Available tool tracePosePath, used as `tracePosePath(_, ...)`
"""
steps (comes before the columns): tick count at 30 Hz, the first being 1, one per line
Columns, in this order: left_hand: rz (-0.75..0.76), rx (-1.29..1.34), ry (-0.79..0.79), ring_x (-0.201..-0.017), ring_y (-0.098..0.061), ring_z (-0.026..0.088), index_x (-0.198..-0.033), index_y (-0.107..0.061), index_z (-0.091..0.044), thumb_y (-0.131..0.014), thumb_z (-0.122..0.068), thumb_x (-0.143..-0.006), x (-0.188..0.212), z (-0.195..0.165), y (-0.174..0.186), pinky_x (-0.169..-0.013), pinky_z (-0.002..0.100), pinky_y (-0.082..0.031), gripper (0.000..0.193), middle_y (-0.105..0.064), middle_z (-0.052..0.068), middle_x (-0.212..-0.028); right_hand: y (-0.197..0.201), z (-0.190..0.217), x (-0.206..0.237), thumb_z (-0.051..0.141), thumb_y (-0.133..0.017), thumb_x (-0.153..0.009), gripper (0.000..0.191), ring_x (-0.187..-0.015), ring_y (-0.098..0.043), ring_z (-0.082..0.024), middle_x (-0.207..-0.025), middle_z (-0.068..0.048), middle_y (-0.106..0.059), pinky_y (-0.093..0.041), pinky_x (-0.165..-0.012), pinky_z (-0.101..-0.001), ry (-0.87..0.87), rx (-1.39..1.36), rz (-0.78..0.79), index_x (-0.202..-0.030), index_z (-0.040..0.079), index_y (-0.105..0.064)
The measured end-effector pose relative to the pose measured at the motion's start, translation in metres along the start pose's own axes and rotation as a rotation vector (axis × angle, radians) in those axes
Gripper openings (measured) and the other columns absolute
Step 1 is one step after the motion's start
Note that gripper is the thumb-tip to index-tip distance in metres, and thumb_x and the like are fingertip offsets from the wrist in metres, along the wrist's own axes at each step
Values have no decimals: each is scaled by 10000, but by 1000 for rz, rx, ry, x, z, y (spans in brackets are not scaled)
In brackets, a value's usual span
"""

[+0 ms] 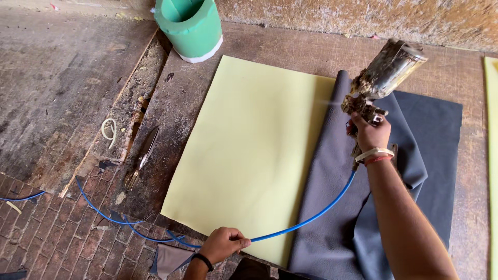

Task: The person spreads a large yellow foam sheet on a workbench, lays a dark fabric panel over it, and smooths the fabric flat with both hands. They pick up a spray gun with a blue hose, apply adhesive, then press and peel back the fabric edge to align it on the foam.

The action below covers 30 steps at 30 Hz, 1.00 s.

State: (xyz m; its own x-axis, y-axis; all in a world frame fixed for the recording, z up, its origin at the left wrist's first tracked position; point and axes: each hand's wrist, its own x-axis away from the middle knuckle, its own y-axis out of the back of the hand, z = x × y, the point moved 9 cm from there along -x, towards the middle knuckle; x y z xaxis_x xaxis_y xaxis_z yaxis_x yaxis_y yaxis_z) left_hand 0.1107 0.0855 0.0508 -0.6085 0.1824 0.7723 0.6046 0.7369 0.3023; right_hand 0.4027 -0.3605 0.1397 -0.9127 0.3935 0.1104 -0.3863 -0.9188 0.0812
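Spray gun (pixel 381 78), metal, paint-crusted, cup uppermost and tilted up to the right; gripped by the right hand (pixel 369 134), closed around the handle, nozzle facing left toward the pale yellow foam sheet (pixel 249 150). A faint mist seems to show at the nozzle, over the sheet's right edge; not certain. Foam sheet: rectangular, lying flat, long axis running from the near edge away toward the wall, leaning slightly right; it lies to the left of the right hand and directly beyond the left hand. Right hand nearer to the sheet's far right part; left hand (pixel 223 243) at the near edge, closed around the blue air hose (pixel 311 218), which curves up from that hand to the base of the gun and trails off left across the floor. Grey fabric (pixel 337 207): folded back to the right of the foam, its rolled edge lying along the foam's right side, the rest rumpled under the right forearm. Surface: worn, stained wooden board laid on a brick floor (pixel 46 233). Also present: scissors (pixel 141 158) left of the foam, well apart from both hands; green foam cylinder (pixel 189 26) at the far left corner; rough plastered wall (pixel 363 15) behind.
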Motion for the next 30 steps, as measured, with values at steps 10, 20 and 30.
tracePosePath(10,-212,177,148,-639,-620,143,-906,-805,-67,-764,-422,-900,25,54,22,-605,303,-466,357,-704,49,-689,-60,21,-43,67,-738,-972,151,-628,-680,-171,-826,-81,-700,-583,-555,-310,19,-210,90,-1048,-26,-646)
tracePosePath(20,-496,209,252,-817,-772,167,-932,-817,-129,-765,-474,-840,74,78,70,-753,344,-581,361,-812,33,-831,-219,57,-37,113,-740,-1001,155,-656,-682,-161,-835,-89,-710,-576,-596,-298,110,-169,301,-1007,-26,-671)
tracePosePath(30,-689,254,128,-795,-777,177,-855,-802,-133,-856,-400,-727,125,103,72,-733,342,-585,302,-813,45,-792,-259,39,77,70,-709,-935,365,-688,-684,-153,-877,-80,-711,-584,-603,-298,-38,-157,612,-1286,6,-634)
